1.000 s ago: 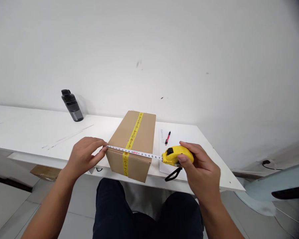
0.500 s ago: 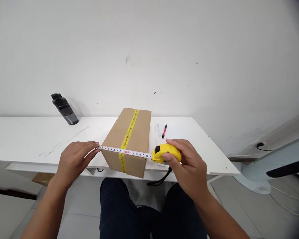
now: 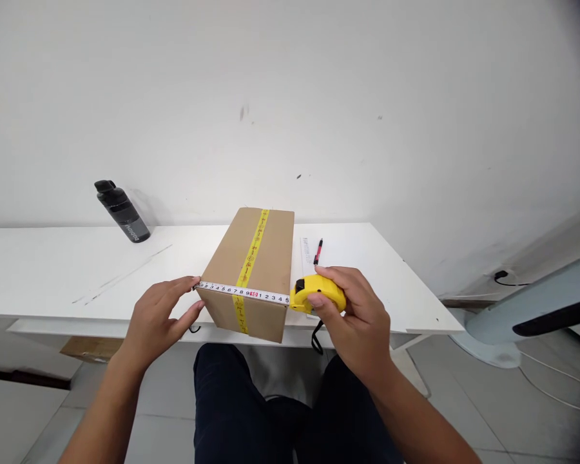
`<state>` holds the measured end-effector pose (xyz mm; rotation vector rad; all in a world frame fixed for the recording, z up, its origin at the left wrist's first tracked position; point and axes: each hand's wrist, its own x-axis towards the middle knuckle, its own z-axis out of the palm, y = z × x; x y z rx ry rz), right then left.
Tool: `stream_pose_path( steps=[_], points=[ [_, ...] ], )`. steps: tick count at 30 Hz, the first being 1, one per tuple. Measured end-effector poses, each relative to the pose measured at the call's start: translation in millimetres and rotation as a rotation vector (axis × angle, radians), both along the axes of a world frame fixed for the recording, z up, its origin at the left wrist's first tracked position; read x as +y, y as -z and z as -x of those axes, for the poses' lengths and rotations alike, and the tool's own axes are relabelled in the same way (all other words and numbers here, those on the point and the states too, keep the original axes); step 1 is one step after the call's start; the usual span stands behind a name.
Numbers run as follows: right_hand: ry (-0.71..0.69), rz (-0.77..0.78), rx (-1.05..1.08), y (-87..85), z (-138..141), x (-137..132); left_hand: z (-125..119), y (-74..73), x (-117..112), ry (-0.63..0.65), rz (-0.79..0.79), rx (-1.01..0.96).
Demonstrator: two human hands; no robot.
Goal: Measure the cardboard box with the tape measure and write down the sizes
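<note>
A taped cardboard box (image 3: 272, 251) rests on the white table in front of me, its front end at the table's near edge. Across its near top edge lies the metal blade (image 3: 227, 290) of a tape measure, its figures facing up. My left hand (image 3: 162, 312) holds the blade's end at the box's left corner, index fingertip on it and thumb lower at the box's side. Wrapped round the yellow tape measure case (image 3: 326, 293) is my right hand (image 3: 362, 322), with the thumb on its front. The case's mouth is close to the box's right edge.
A red and black pen (image 3: 318, 251) lies on a sheet of paper (image 3: 302, 258) right of the box. A dark water bottle (image 3: 124, 212) stands back left against the wall. Beneath the table is a brown box (image 3: 89, 348). A pale stand (image 3: 493, 348) is at right.
The tape measure case has moved left to the box's edge, with less blade drawn out. My left hand has shifted right, its thumb now spread from the index finger.
</note>
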<state>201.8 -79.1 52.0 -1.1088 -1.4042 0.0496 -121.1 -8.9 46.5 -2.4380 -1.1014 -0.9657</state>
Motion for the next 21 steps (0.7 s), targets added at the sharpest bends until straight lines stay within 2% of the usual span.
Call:
stream_pose_path(
  steps=[8,13,17,21],
  points=[
    [-0.029,-0.061,-0.014,2.3,2,3,-3,1.6,4,0.058,-0.138,0.006],
    [-0.05,-0.043,0.014,4.4,2,3,-4,2.2,6,0.077,-0.141,-0.023],
    [-0.056,-0.045,0.048,9.2,0,5,-4,-6.9,2,0.092,-0.172,-0.013],
    [-0.143,-0.237,0.157,26.3,-6,3,-18,-20.3,-19,0.11,-0.284,0.049]
  ],
)
